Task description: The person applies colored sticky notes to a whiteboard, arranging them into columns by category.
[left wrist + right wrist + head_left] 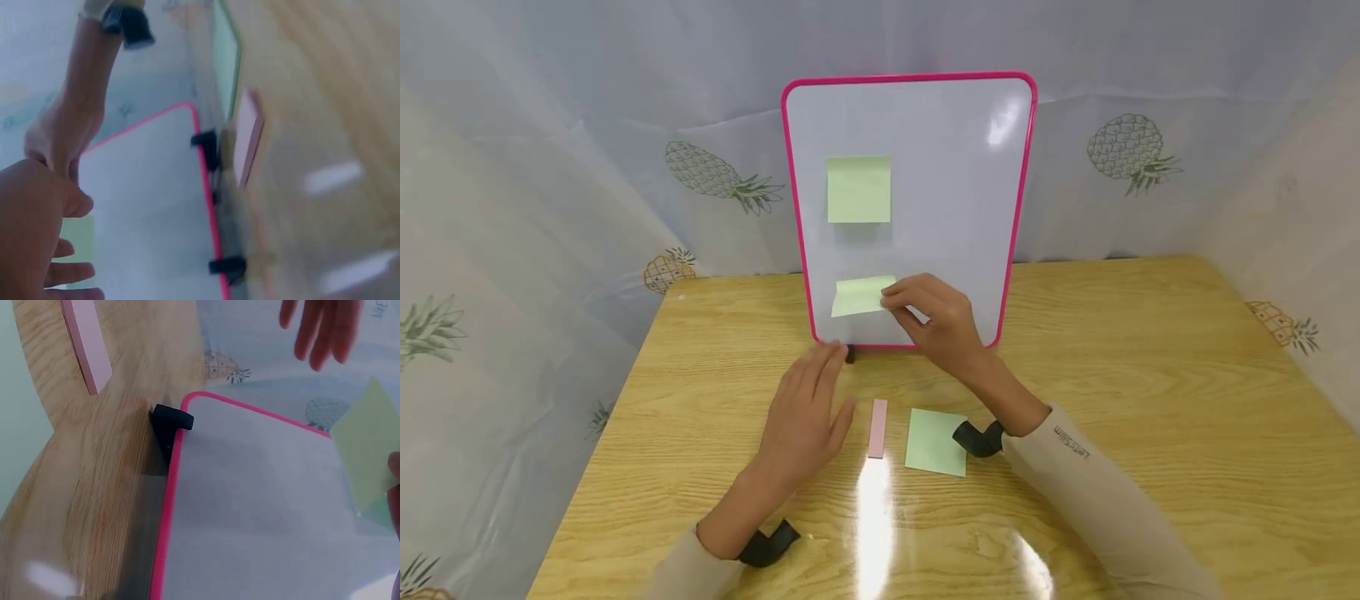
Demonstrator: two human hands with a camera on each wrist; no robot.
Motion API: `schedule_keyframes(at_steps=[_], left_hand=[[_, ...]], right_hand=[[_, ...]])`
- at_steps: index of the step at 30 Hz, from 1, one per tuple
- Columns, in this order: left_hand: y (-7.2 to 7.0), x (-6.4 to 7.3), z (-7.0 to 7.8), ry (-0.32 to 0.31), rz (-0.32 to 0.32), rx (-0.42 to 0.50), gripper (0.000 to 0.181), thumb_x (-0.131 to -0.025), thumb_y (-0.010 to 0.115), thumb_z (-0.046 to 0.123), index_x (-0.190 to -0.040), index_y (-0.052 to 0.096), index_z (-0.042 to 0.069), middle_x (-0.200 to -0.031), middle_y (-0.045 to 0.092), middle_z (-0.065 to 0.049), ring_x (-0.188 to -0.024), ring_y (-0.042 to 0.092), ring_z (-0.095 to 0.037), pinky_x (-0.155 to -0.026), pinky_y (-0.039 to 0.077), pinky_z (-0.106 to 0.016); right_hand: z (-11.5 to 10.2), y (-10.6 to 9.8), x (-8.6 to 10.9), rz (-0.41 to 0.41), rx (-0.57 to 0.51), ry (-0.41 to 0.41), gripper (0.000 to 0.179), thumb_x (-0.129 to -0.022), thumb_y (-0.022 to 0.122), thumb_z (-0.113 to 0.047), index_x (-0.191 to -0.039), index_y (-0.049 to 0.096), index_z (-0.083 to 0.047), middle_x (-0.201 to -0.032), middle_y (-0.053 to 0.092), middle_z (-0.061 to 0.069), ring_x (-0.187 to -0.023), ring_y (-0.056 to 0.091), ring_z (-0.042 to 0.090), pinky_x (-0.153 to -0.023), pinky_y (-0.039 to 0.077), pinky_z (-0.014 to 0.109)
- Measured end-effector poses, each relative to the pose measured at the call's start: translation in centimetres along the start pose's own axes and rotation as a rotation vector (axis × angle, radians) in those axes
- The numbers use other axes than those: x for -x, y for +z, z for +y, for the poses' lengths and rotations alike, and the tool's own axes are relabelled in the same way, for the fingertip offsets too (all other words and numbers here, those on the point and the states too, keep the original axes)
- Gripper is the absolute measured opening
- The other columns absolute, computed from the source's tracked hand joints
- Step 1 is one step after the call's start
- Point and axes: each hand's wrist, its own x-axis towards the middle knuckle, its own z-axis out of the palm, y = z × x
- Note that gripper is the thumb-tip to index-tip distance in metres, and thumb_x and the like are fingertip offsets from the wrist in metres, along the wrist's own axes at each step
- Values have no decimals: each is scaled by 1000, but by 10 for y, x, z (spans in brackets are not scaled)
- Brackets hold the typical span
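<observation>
Nearest the body, a light-coloured sleeve reaches forward to the right hand. On the wood-grain tabletop, just beside the right wrist on its inner side, lies a square green sticky-note pad. A narrow pink sticky-note pad lies between that square and the left hand, its long axis running away from the body. The left hand holds nothing that shows; its fingers are extended, close together, the thumb standing apart, and they reach toward the board's lower left corner, near a black support foot.

Farther forward, the right hand pinches a pale green sticky note between thumb and fingers at its right end. The note extends leftward from that pinch, its broad side running across, the right end a little higher. It lies beyond the left fingertips, apart from them, so the right hand is clearly the nearer one. Whether its back edge touches the whiteboard behind it, I cannot tell.

The pink-framed board leans upright ahead of both hands. Above the held note, another green note sticks to it. A pineapple-print curtain hangs farthest off.
</observation>
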Motion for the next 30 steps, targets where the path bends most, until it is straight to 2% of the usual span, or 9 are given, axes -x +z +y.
schedule_keyframes(at_steps=[5, 9, 18, 25, 30], left_hand=[[-8, -15, -21, -13, 79, -18, 59, -89, 59, 17, -137, 40, -12, -134, 46, -27, -125, 44, -40, -101, 37, -51], [-11, -25, -35, -8, 109, -32, 66, -81, 68, 9, -137, 40, -12, -133, 46, -28, -125, 43, -40, -100, 38, -52], [-6, -44, -67, 6, 100, -71, 63, -83, 65, 5, -137, 39, -13, -139, 42, -27, -129, 40, -38, -101, 37, -50], [-3, -54, -77, 13, 56, -88, 66, -83, 65, 5, -141, 36, -10, -144, 38, -23, -135, 34, -34, -109, 30, -46], [1, -58, -81, 13, 57, -111, 64, -83, 64, 5, -140, 38, -9, -144, 39, -22, -134, 34, -35, -108, 31, -47]], right_hand=[[4, 8, -4, 45, 23, -55, 21, -71, 73, 18, -82, 68, 1, -89, 68, 12, -83, 65, 26, -70, 55, 32], [7, 13, -7, 59, 60, -70, 17, -73, 72, 16, -82, 68, 2, -90, 67, 13, -85, 64, 26, -72, 55, 32], [16, 20, -9, 77, 100, -65, 12, -76, 73, 13, -83, 69, 3, -91, 68, 15, -87, 64, 29, -77, 55, 34], [20, 24, -10, 108, 117, -67, 10, -77, 73, 10, -82, 68, 3, -93, 68, 15, -88, 63, 29, -76, 55, 34], [22, 27, -12, 122, 127, -70, 9, -77, 73, 9, -82, 68, 4, -93, 68, 15, -88, 63, 29, -77, 55, 35]])
